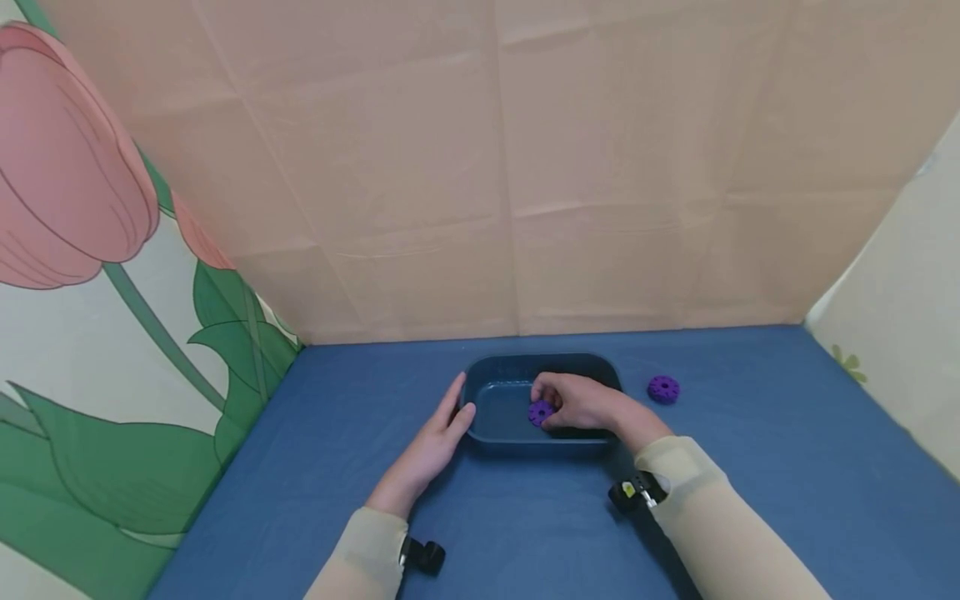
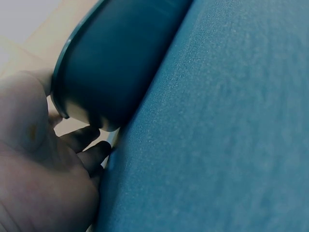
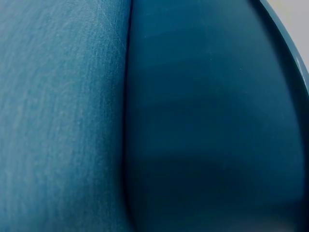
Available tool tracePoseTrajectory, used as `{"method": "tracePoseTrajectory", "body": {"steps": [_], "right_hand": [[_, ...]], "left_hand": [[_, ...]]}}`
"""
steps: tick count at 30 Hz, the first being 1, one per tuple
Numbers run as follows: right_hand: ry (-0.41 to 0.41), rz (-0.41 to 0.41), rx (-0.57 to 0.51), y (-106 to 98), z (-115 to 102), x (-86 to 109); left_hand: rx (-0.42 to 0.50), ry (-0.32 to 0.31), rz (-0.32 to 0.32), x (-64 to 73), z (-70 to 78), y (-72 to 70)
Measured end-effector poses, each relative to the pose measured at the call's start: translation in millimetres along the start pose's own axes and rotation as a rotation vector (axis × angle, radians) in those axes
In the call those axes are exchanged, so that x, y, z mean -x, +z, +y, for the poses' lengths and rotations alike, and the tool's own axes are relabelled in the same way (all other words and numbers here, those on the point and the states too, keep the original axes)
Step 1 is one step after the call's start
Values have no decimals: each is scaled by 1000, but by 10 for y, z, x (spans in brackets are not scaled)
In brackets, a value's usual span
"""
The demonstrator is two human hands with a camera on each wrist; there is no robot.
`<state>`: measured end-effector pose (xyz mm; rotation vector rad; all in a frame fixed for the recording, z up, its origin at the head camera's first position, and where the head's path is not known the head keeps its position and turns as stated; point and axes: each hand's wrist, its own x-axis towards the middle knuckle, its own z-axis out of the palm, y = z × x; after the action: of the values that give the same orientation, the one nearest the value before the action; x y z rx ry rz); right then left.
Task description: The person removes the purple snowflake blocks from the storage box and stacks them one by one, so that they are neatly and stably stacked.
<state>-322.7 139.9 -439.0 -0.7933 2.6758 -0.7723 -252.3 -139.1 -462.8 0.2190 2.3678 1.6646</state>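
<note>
A dark blue rectangular tray (image 1: 536, 448) stands on the blue cloth, its wall (image 3: 207, 121) filling much of the right wrist view. Reaching over its right side, my right hand (image 1: 588, 404) pinches a purple round notched disc (image 1: 538, 414) inside the tray, between thumb and fingers. Whether that disc touches the tray floor, I cannot tell. My left hand (image 1: 429, 450) rests against the tray's left side with fingers extended; in the left wrist view its fingertips meet the outer wall. A second purple notched disc (image 1: 663, 389) lies on the cloth right of the tray.
Blue cloth (image 1: 300, 467) covers the table surface. Behind it hangs a creased beige sheet (image 1: 412, 208). A wall with painted tulips (image 1: 67, 158) borders the left, and a pale wall (image 1: 915, 333) borders the right.
</note>
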Motion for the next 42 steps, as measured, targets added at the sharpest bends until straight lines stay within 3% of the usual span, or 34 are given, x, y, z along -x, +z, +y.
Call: {"method": "tracePoseTrajectory", "body": {"steps": [4,8,12,18,23,34,42], "right_hand": [[16,8,24,-1,2,4],[33,20,42,-11,8,2],[39,20,53,-15,20,-6],[27,36,49,-22,12,5],[29,148,-7,-27,-14,57],[15,357,-93,-160,-120,254],[4,475,-60,-342,-146,496]], "left_hand": [[21,-18,-20,91,164,-7],[16,-25,-22,92,186,-10],[17,-29,-22,56,155,-11],[16,-17,-7,-57,-15,5],[-8,-5,2,-92,-94,24],[-3,-1,5,-78,-81,18],[14,-24,-15,56,125,-19]]}}
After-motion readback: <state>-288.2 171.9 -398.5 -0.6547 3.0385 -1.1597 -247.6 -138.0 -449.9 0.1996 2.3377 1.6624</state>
